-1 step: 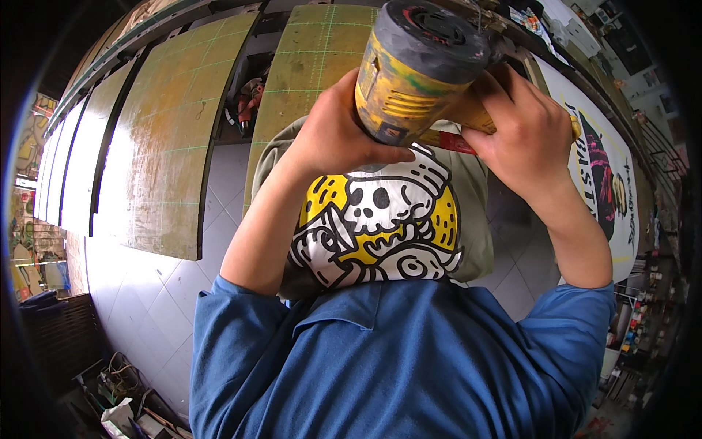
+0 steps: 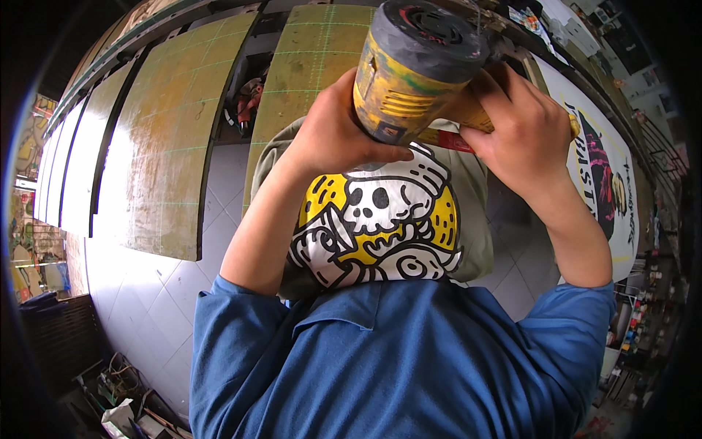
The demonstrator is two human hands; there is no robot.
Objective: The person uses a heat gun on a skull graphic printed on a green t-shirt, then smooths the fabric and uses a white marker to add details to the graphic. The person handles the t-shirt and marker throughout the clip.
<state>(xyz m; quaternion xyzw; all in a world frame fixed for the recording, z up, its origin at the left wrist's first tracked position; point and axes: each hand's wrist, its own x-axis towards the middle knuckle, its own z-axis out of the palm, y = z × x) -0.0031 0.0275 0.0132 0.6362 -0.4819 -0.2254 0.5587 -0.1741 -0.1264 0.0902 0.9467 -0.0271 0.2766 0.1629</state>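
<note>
Looking down: a person in a blue collared shirt (image 2: pixel 395 366) stood over a white tiled floor (image 2: pixel 146 293).
Boards: long green gridded panels (image 2: pixel 168 146) lay side by side, well apart from the hands.
Tool: a yellow power tool with a grey round end (image 2: pixel 409 66) was held up between both hands, above a cartoon-skull printed shirt (image 2: pixel 380 219).
Left hand (image 2: pixel 336 135): closed around the tool's body.
Right hand (image 2: pixel 523 128): closed around its handle.

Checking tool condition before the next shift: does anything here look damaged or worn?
The yellow power tool, held by the left hand and right hand, looks heavily worn: its casing is scuffed, grimy and smeared. Nothing else stands out.
</note>
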